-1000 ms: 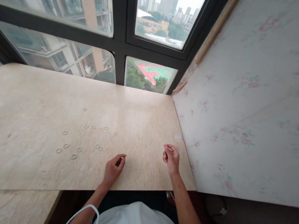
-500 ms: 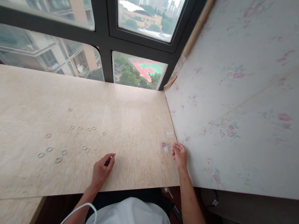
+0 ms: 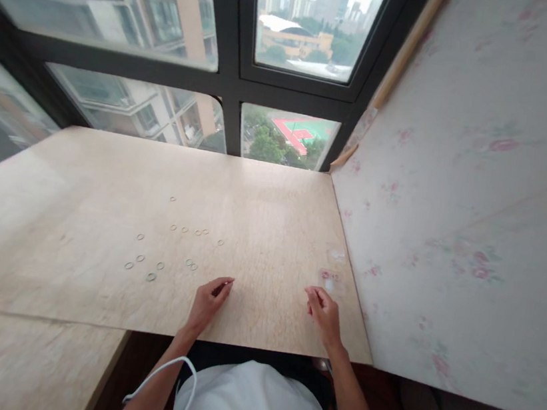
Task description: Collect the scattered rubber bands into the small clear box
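My left hand [image 3: 209, 304] is over the near part of the pale countertop [image 3: 271, 225], thumb and fingertips closed together. Whether anything is between them is too small to make out. To its right, my right hand [image 3: 324, 314] is also closed in a pinch, just below a small clear plastic packet [image 3: 328, 277] with a reddish print. What those fingertips hold, if anything, cannot be seen. Several thin rings lie scattered left of my left hand, among them a ring [image 3: 151, 277], a pair of touching rings [image 3: 191, 265] and a lone ring [image 3: 221, 242].
A second clear packet [image 3: 335, 252] lies near the floral-papered wall [image 3: 448, 255] on the right. Dark window frames [image 3: 289, 85] rise behind the countertop. A white cable [image 3: 166, 367] loops over my left forearm.
My right hand has moved away from the wall and back toward me, leaving the plastic packet. My left hand stays in much the same pinched pose. The view has turned left.
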Motion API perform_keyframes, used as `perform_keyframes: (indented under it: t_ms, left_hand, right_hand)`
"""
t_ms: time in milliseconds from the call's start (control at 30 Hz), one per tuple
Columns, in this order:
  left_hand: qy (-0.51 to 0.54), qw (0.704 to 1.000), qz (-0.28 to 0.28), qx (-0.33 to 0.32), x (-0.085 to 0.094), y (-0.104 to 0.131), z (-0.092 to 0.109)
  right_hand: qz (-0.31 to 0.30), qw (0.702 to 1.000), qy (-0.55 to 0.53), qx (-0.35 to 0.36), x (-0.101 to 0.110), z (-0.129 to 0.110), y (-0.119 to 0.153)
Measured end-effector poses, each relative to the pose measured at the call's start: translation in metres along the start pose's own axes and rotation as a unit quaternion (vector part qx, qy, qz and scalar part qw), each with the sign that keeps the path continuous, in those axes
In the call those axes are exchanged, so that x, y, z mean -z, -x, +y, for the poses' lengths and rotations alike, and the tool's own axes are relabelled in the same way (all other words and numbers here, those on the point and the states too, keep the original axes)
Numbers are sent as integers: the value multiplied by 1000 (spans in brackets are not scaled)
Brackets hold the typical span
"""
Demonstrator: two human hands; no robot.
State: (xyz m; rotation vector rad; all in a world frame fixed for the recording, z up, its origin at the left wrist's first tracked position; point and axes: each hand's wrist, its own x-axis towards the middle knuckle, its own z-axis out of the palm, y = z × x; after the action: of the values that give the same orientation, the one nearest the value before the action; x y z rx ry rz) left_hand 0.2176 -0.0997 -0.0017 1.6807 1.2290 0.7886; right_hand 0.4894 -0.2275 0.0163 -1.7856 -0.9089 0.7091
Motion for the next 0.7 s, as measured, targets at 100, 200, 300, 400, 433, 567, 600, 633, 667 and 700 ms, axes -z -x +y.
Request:
perform_keyframes:
  t_ms: [100,200,300,400,433,567,600,633,667,700]
  left_hand:
    - [33,998,45,27,24,-11,3]
    - [10,992,126,29,62,-28,1]
    - [-83,974,207,39,109,-49,-12]
    - [-230,942,239,45,156,-72,-32]
    - [-273,932,232,57,170,-79,-39]
    - [-383,903,157,117,215,-106,-61]
    - [-389,901,144,126,222,-111,-64]
    - [-393,900,131,134,228,-115,-67]
    - [-393,901,119,140,232,-118,-69]
    - [-395,901,105,147,234,-121,-71]
  right_hand:
    - [-50,994,94,31,-16,10,5]
    - [-53,988,138,32,-22,17,4]
    - [-35,987,152,37,-23,17,-1]
    - [-31,985,163,52,-24,16,-4]
    - [-29,984,165,58,-25,16,-4]
    - [-12,983,168,75,-26,18,-4]
    - [-7,983,169,77,-26,18,-3]
    - [-4,982,170,79,-26,19,-3]
    - [-3,982,171,79,-26,19,-3]
    - [-1,982,172,79,-26,20,-3]
